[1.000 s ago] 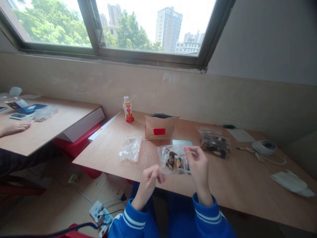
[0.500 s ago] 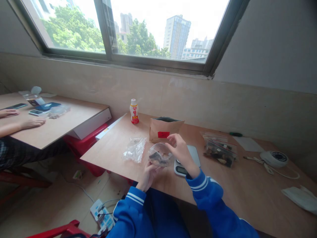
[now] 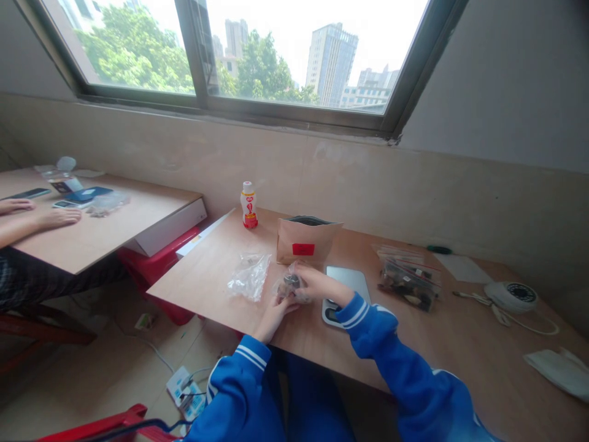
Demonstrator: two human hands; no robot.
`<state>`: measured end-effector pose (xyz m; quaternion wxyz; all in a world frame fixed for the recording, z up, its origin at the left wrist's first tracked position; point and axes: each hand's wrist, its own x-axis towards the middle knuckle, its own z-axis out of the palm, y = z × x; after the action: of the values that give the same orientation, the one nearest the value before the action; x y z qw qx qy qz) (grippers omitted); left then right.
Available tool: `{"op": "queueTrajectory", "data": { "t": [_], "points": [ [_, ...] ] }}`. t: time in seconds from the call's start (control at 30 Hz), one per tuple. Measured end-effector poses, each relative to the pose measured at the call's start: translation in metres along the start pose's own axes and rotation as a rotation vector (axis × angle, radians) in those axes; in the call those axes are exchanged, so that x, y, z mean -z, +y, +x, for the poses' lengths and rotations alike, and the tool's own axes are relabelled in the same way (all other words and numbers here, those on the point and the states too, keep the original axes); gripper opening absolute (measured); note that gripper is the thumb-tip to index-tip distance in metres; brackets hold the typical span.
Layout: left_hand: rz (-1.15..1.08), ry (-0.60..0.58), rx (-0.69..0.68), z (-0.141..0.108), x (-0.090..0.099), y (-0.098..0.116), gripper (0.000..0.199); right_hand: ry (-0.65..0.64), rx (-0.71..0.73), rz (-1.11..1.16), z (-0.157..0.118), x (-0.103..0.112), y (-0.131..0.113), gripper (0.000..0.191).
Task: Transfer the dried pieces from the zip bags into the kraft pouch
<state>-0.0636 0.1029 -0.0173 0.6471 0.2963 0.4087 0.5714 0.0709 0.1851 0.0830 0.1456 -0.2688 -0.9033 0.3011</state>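
Clear plastic zip bag (image 3: 291, 287), small, lies on the plywood tabletop (image 3: 197, 291) in the head view, bunched between both hands, with dark and tan pieces inside, possibly dried mushroom. Just changed: it has dropped from mid-air to the wood, so the table now bears its weight. It sits just in front of the kraft paper pouch (image 3: 306, 238), which has a red label, and just left of the digital kitchen scale (image 3: 347, 279).

Right hand (image 3: 322, 286): fingers pressed together, reaching across the bag's top and far side. Left hand (image 3: 274, 319): fingers angled in against the near side; whether they pinch the plastic or only touch it, I cannot tell.

Nearby: crumpled clear plastic bag (image 3: 249, 276) to the left, milk drink bottle (image 3: 249, 205) beyond it, and a fuller zip bag of similar pieces (image 3: 408, 283) right of the scale.

At the adjoining table, a co-worker's hand (image 3: 57, 216) lies flat, fingers spread slightly, close to a smartphone (image 3: 30, 193).
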Motion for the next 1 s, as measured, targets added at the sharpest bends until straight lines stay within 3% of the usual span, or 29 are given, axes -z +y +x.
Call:
{"op": "queueTrajectory", "data": {
  "t": [0.17, 0.37, 0.7, 0.87, 1.0],
  "points": [
    [0.028, 0.035, -0.043, 0.013, 0.002, -0.002, 0.056, 0.036, -0.048, -0.057, 0.003, -0.009, 0.008, 0.024],
    [0.1, -0.016, -0.12, 0.002, 0.005, 0.0, 0.044, 0.003, -0.067, -0.09, 0.004, -0.016, 0.008, 0.014],
    [0.2, 0.023, -0.177, 0.002, 0.006, -0.005, 0.037, 0.045, -0.032, -0.139, 0.003, -0.022, 0.008, 0.016],
    [0.187, 0.024, -0.162, 0.002, 0.007, -0.004, 0.038, 0.064, -0.038, 0.003, -0.001, -0.015, 0.009, 0.017],
    [0.126, 0.043, -0.16, 0.002, 0.007, -0.001, 0.046, 0.198, -0.095, 0.176, -0.012, 0.002, 0.004, 0.024]
  ]
}}
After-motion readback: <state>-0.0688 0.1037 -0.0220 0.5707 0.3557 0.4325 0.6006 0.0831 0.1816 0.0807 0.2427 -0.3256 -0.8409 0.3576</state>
